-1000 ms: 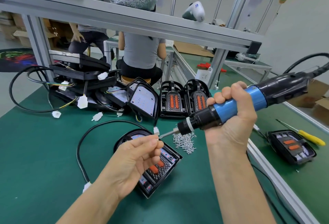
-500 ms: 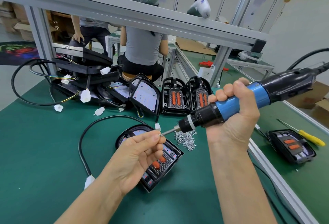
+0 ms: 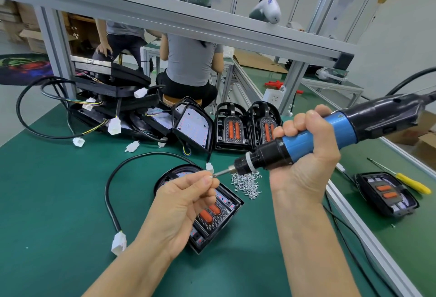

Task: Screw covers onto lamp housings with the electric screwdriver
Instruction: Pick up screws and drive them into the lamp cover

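Right hand (image 3: 306,155) grips the electric screwdriver (image 3: 318,138); left hand (image 3: 184,202) pinches a screw at its bit, above the lamp housing (image 3: 212,221) on the desk (image 3: 59,202).

Bright, even, sharp; wide-angle bending at the edges.

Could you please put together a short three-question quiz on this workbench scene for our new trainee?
1. True or false: the electric screwdriver lies flat on the green mat.
2. Which hand holds it? A) left B) right C) neither
3. Fill in: the loose pile of screws lies just behind the lamp housing, under the screwdriver's ____.

Key
1. False: the right hand grips it in the air.
2. B. The left hand pinches at the bit tip, apparently a screw, though it is too small to be sure.
3. Bit.
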The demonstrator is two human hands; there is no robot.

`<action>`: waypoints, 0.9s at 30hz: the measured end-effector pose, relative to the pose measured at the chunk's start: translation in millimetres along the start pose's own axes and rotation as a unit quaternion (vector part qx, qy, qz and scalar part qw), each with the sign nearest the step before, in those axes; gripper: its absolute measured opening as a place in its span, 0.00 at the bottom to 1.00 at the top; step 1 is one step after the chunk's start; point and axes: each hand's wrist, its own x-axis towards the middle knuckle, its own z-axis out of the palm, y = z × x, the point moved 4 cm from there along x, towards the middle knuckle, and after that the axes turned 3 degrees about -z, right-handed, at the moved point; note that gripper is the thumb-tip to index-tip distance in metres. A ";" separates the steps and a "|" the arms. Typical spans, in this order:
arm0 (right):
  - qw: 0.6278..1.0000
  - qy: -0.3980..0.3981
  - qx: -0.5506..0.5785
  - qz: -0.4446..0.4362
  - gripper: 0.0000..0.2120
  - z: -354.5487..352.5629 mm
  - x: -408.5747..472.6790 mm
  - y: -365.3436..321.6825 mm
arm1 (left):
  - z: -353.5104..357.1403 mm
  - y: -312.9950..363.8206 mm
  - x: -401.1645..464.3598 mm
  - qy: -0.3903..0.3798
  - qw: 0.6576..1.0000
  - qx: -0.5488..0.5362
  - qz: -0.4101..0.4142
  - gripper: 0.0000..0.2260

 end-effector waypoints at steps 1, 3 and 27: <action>1.000 0.003 0.001 -0.002 0.11 0.3 0.3 -0.8 | 0.5 1.0 0.2 0.003 1.000 0.006 0.009 0.04; 1.000 0.008 0.010 -0.003 0.10 0.7 1.7 -3.3 | 0.6 2.1 0.7 0.004 1.000 0.015 0.013 0.04; 0.999 0.035 0.006 -0.021 0.12 -7.3 -2.9 0.5 | -1.8 -1.6 5.4 0.009 0.987 0.071 0.141 0.05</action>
